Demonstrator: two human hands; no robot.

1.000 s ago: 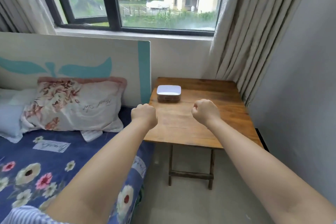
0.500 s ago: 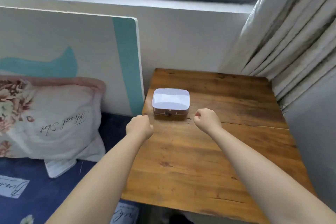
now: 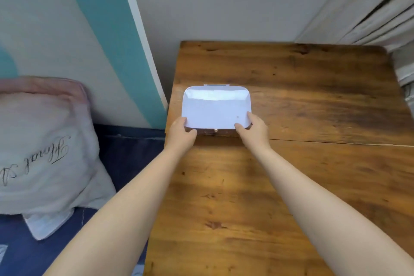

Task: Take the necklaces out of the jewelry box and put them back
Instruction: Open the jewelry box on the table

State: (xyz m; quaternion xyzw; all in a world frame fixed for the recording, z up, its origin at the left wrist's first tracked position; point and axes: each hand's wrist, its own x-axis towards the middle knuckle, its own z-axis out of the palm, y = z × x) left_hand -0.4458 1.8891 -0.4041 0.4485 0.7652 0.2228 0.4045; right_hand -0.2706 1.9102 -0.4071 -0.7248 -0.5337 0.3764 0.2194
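1. Left hand grips the near-left corner of the jewelry box; right hand grips the near-right corner.
2. Box sits lid closed, on wooden table, toward its left edge.
3. Beyond: curtain.

surface: wooden table | on it: closed jewelry box, near left edge

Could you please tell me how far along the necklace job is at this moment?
Nothing looks done: the jewelry box sits closed on the wooden table, no necklaces visible. In hand: the left hand and right hand grip its front corners. Left: opening it, removing the necklaces, returning them.
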